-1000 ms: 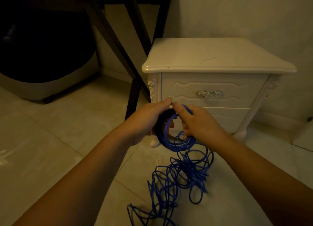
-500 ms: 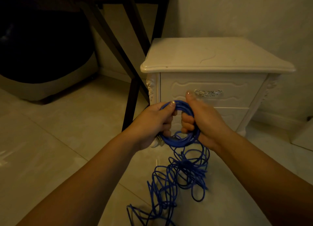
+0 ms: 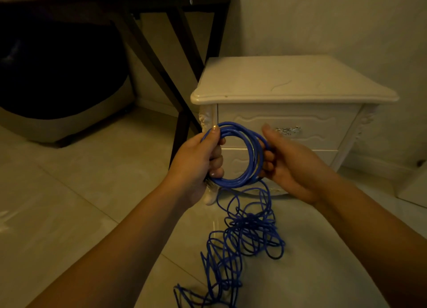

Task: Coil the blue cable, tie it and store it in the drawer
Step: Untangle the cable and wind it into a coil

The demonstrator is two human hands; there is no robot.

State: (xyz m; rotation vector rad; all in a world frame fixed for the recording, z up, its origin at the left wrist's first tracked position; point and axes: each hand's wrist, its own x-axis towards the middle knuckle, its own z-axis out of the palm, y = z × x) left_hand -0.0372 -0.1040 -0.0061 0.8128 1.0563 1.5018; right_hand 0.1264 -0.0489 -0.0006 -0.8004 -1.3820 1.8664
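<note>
Nightstand (image 3: 288,81): cream, against the wall, drawer (image 3: 254,123) closed, metal handle (image 3: 288,130).
Desk (image 3: 147,53): dark, its legs left of the nightstand.
Floor (image 3: 69,203): pale tile.
Cable (image 3: 233,183): blue, partly coiled into a ring held up before the drawer; the rest trails down into a loose tangle on the floor.
Left hand (image 3: 196,160): fingers (image 3: 217,160) clenched round the ring's left side.
Right hand (image 3: 291,167): fingers curled round its right side, thumb raised.

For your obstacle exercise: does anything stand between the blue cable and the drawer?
No object does; the coil hangs in front of the drawer. But the drawer is shut, so its own front bars the way.
</note>
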